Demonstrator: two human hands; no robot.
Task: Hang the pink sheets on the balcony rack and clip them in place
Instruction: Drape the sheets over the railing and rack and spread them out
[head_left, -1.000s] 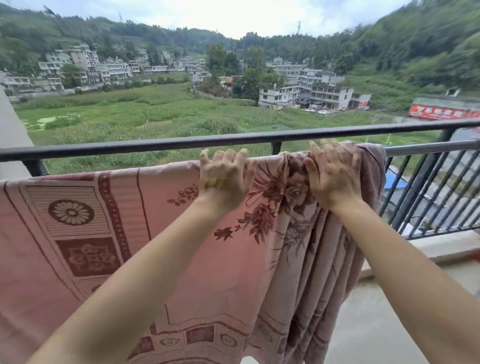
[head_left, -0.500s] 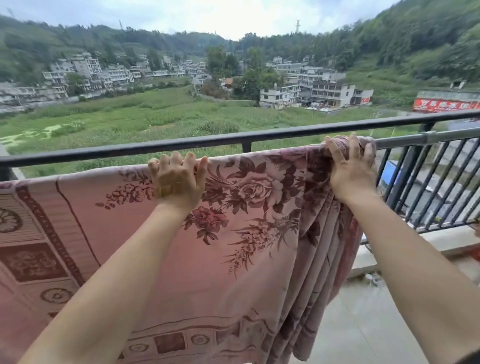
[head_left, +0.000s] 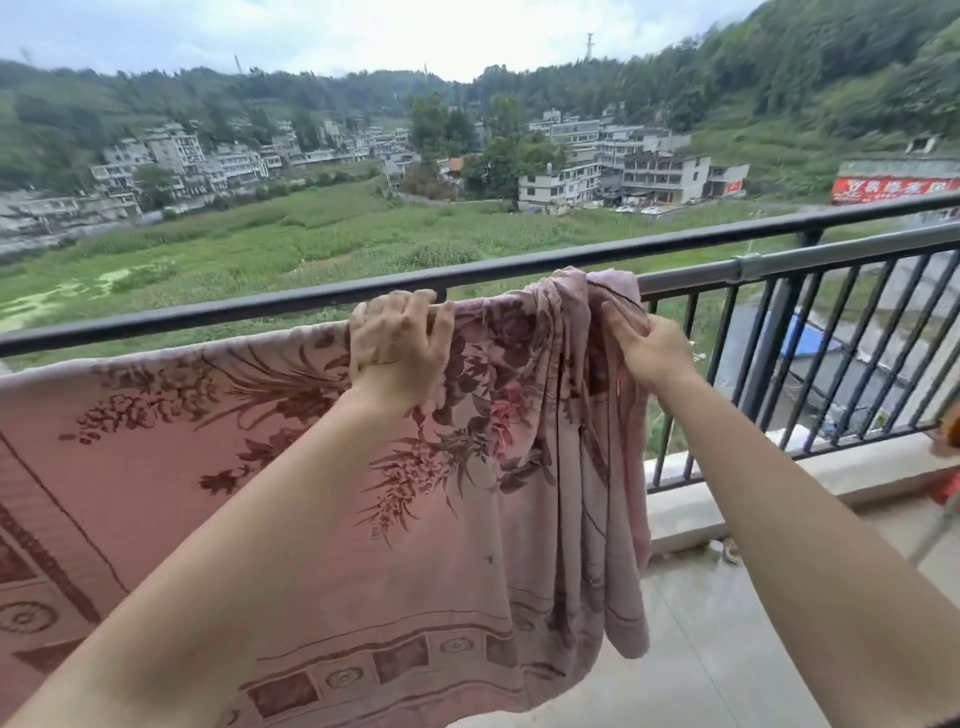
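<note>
Your pink sheet (head_left: 291, 467) drapes the rack bar (head_left: 831, 254), left hand (head_left: 397, 345) gripping its top edge, right hand (head_left: 644, 348) pinching the three-o'clock bunch; spreading and clipping remain.

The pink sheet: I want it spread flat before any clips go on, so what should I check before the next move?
1. Left hand holding the top edge of the pink sheet at the rail: ok.
2. Right hand gripping the bunched end: ok.
3. Sheet spread flat left of the left hand: ok.
4. Right end spread out: not ok, it hangs in gathered folds between and below the hands.
5. Free length of grey rail to the right for spreading: ok.
6. Clips within reach: cannot tell, none in view.
</note>
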